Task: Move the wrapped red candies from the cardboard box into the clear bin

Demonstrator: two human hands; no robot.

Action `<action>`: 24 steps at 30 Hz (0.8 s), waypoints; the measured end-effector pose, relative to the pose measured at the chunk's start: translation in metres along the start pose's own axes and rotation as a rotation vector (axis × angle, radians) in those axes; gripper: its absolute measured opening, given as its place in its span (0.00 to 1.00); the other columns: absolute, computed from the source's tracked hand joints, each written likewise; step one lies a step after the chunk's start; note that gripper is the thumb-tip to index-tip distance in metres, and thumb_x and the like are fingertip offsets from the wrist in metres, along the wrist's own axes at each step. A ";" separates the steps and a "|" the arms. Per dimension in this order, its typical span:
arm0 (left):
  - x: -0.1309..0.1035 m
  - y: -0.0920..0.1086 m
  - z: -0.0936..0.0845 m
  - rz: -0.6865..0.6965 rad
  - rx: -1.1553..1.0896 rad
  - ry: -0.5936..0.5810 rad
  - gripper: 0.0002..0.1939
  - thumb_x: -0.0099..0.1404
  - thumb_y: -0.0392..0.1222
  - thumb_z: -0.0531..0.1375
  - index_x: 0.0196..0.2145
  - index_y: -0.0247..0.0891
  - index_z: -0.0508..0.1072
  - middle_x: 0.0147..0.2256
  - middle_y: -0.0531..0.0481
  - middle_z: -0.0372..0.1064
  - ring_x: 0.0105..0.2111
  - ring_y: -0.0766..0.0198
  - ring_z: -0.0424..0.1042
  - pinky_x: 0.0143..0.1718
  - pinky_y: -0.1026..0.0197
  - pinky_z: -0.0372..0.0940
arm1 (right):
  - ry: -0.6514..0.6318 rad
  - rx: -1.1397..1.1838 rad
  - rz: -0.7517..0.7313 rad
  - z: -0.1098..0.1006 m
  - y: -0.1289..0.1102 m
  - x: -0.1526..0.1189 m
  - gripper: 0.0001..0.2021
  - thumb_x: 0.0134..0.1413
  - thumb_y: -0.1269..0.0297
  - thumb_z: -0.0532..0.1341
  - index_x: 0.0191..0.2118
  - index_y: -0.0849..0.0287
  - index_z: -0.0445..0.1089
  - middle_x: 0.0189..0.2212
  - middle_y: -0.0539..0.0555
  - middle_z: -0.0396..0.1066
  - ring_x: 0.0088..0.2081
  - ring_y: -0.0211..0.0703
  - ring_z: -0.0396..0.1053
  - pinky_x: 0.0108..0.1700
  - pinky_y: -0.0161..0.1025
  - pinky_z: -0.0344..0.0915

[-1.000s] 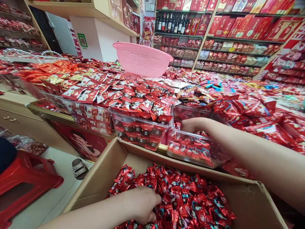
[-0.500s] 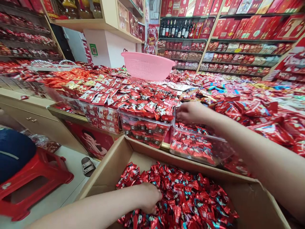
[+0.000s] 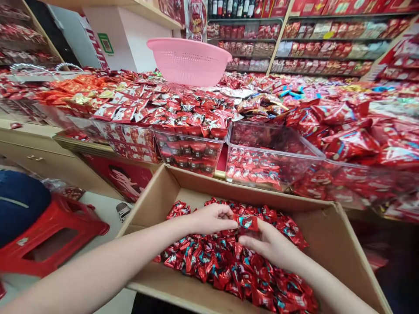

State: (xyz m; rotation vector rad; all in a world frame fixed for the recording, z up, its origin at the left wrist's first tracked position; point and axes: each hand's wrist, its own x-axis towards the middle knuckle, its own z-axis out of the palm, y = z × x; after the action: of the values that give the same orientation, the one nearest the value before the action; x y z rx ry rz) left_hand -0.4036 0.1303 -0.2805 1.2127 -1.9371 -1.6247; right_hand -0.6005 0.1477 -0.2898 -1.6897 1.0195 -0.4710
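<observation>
A cardboard box (image 3: 255, 188) in front of me holds a heap of red foil-wrapped candies (image 3: 212, 266) with blue marks. Just over the heap, my left hand (image 3: 212, 219) pinches the left end of one wrapped candy (image 3: 248, 223). My right hand (image 3: 271, 244) meets that candy at its right end, its fingers partly hidden behind it and its thumb lower down. Beyond the box, a clear plastic bin (image 3: 275, 150) has rows of similar red candies low down inside.
A neighbouring bin (image 3: 188, 150) is piled with dark-and-red packets. A pink basket (image 3: 190, 61) sits on the candy display behind. To the left are a red stool (image 3: 65, 231) with something dark blue on it and a sandal (image 3: 123, 211) on the floor.
My right hand has come back from the clear bin to the box. My left hand has risen from the heap, and both hands now meet at one candy. The view has tilted downward.
</observation>
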 end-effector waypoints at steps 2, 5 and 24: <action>0.000 0.007 0.004 -0.004 -0.136 0.013 0.14 0.55 0.51 0.55 0.31 0.36 0.65 0.24 0.54 0.63 0.24 0.68 0.63 0.28 0.64 0.59 | 0.009 0.200 0.029 0.003 -0.003 0.002 0.14 0.50 0.54 0.56 0.36 0.61 0.65 0.28 0.51 0.67 0.30 0.40 0.66 0.34 0.38 0.65; -0.002 0.012 0.007 -0.019 -0.287 0.054 0.18 0.52 0.54 0.58 0.30 0.36 0.62 0.24 0.54 0.64 0.24 0.66 0.65 0.27 0.61 0.61 | 0.074 0.414 0.043 0.004 -0.013 0.003 0.18 0.47 0.54 0.60 0.42 0.59 0.62 0.29 0.50 0.67 0.29 0.38 0.66 0.30 0.37 0.66; -0.009 0.015 -0.001 -0.022 -0.591 0.121 0.15 0.53 0.47 0.61 0.34 0.35 0.64 0.24 0.56 0.66 0.23 0.70 0.68 0.25 0.65 0.60 | 0.237 -0.215 -0.081 -0.030 -0.065 -0.014 0.10 0.50 0.58 0.57 0.28 0.59 0.68 0.25 0.51 0.69 0.28 0.39 0.65 0.30 0.35 0.62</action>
State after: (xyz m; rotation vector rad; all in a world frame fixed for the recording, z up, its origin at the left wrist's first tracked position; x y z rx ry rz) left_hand -0.4035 0.1369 -0.2642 1.0501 -1.2343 -1.8936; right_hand -0.6045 0.1466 -0.2174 -1.9038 1.2104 -0.6453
